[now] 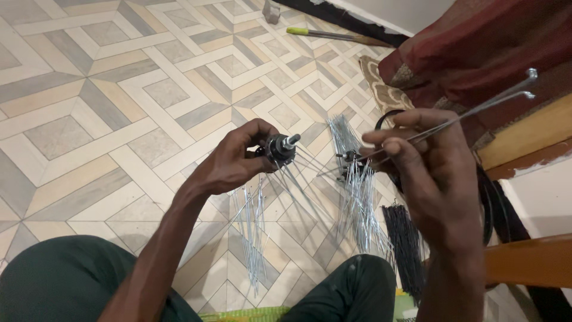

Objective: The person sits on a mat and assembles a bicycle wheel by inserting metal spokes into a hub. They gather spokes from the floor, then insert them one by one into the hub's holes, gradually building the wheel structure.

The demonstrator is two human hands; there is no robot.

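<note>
Gripping the wheel hub (280, 149) by its solid body, left hand (235, 161) clenched; right hand (426, 167), right of hub, pinches thin steel spokes (476, 113) – light, springy, slippery, best held mid-shaft

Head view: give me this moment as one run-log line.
left hand: grips wheel hub, spokes hanging | right hand: pinches two loose spokes | floor: silver spoke pile, black spoke bundle
</note>
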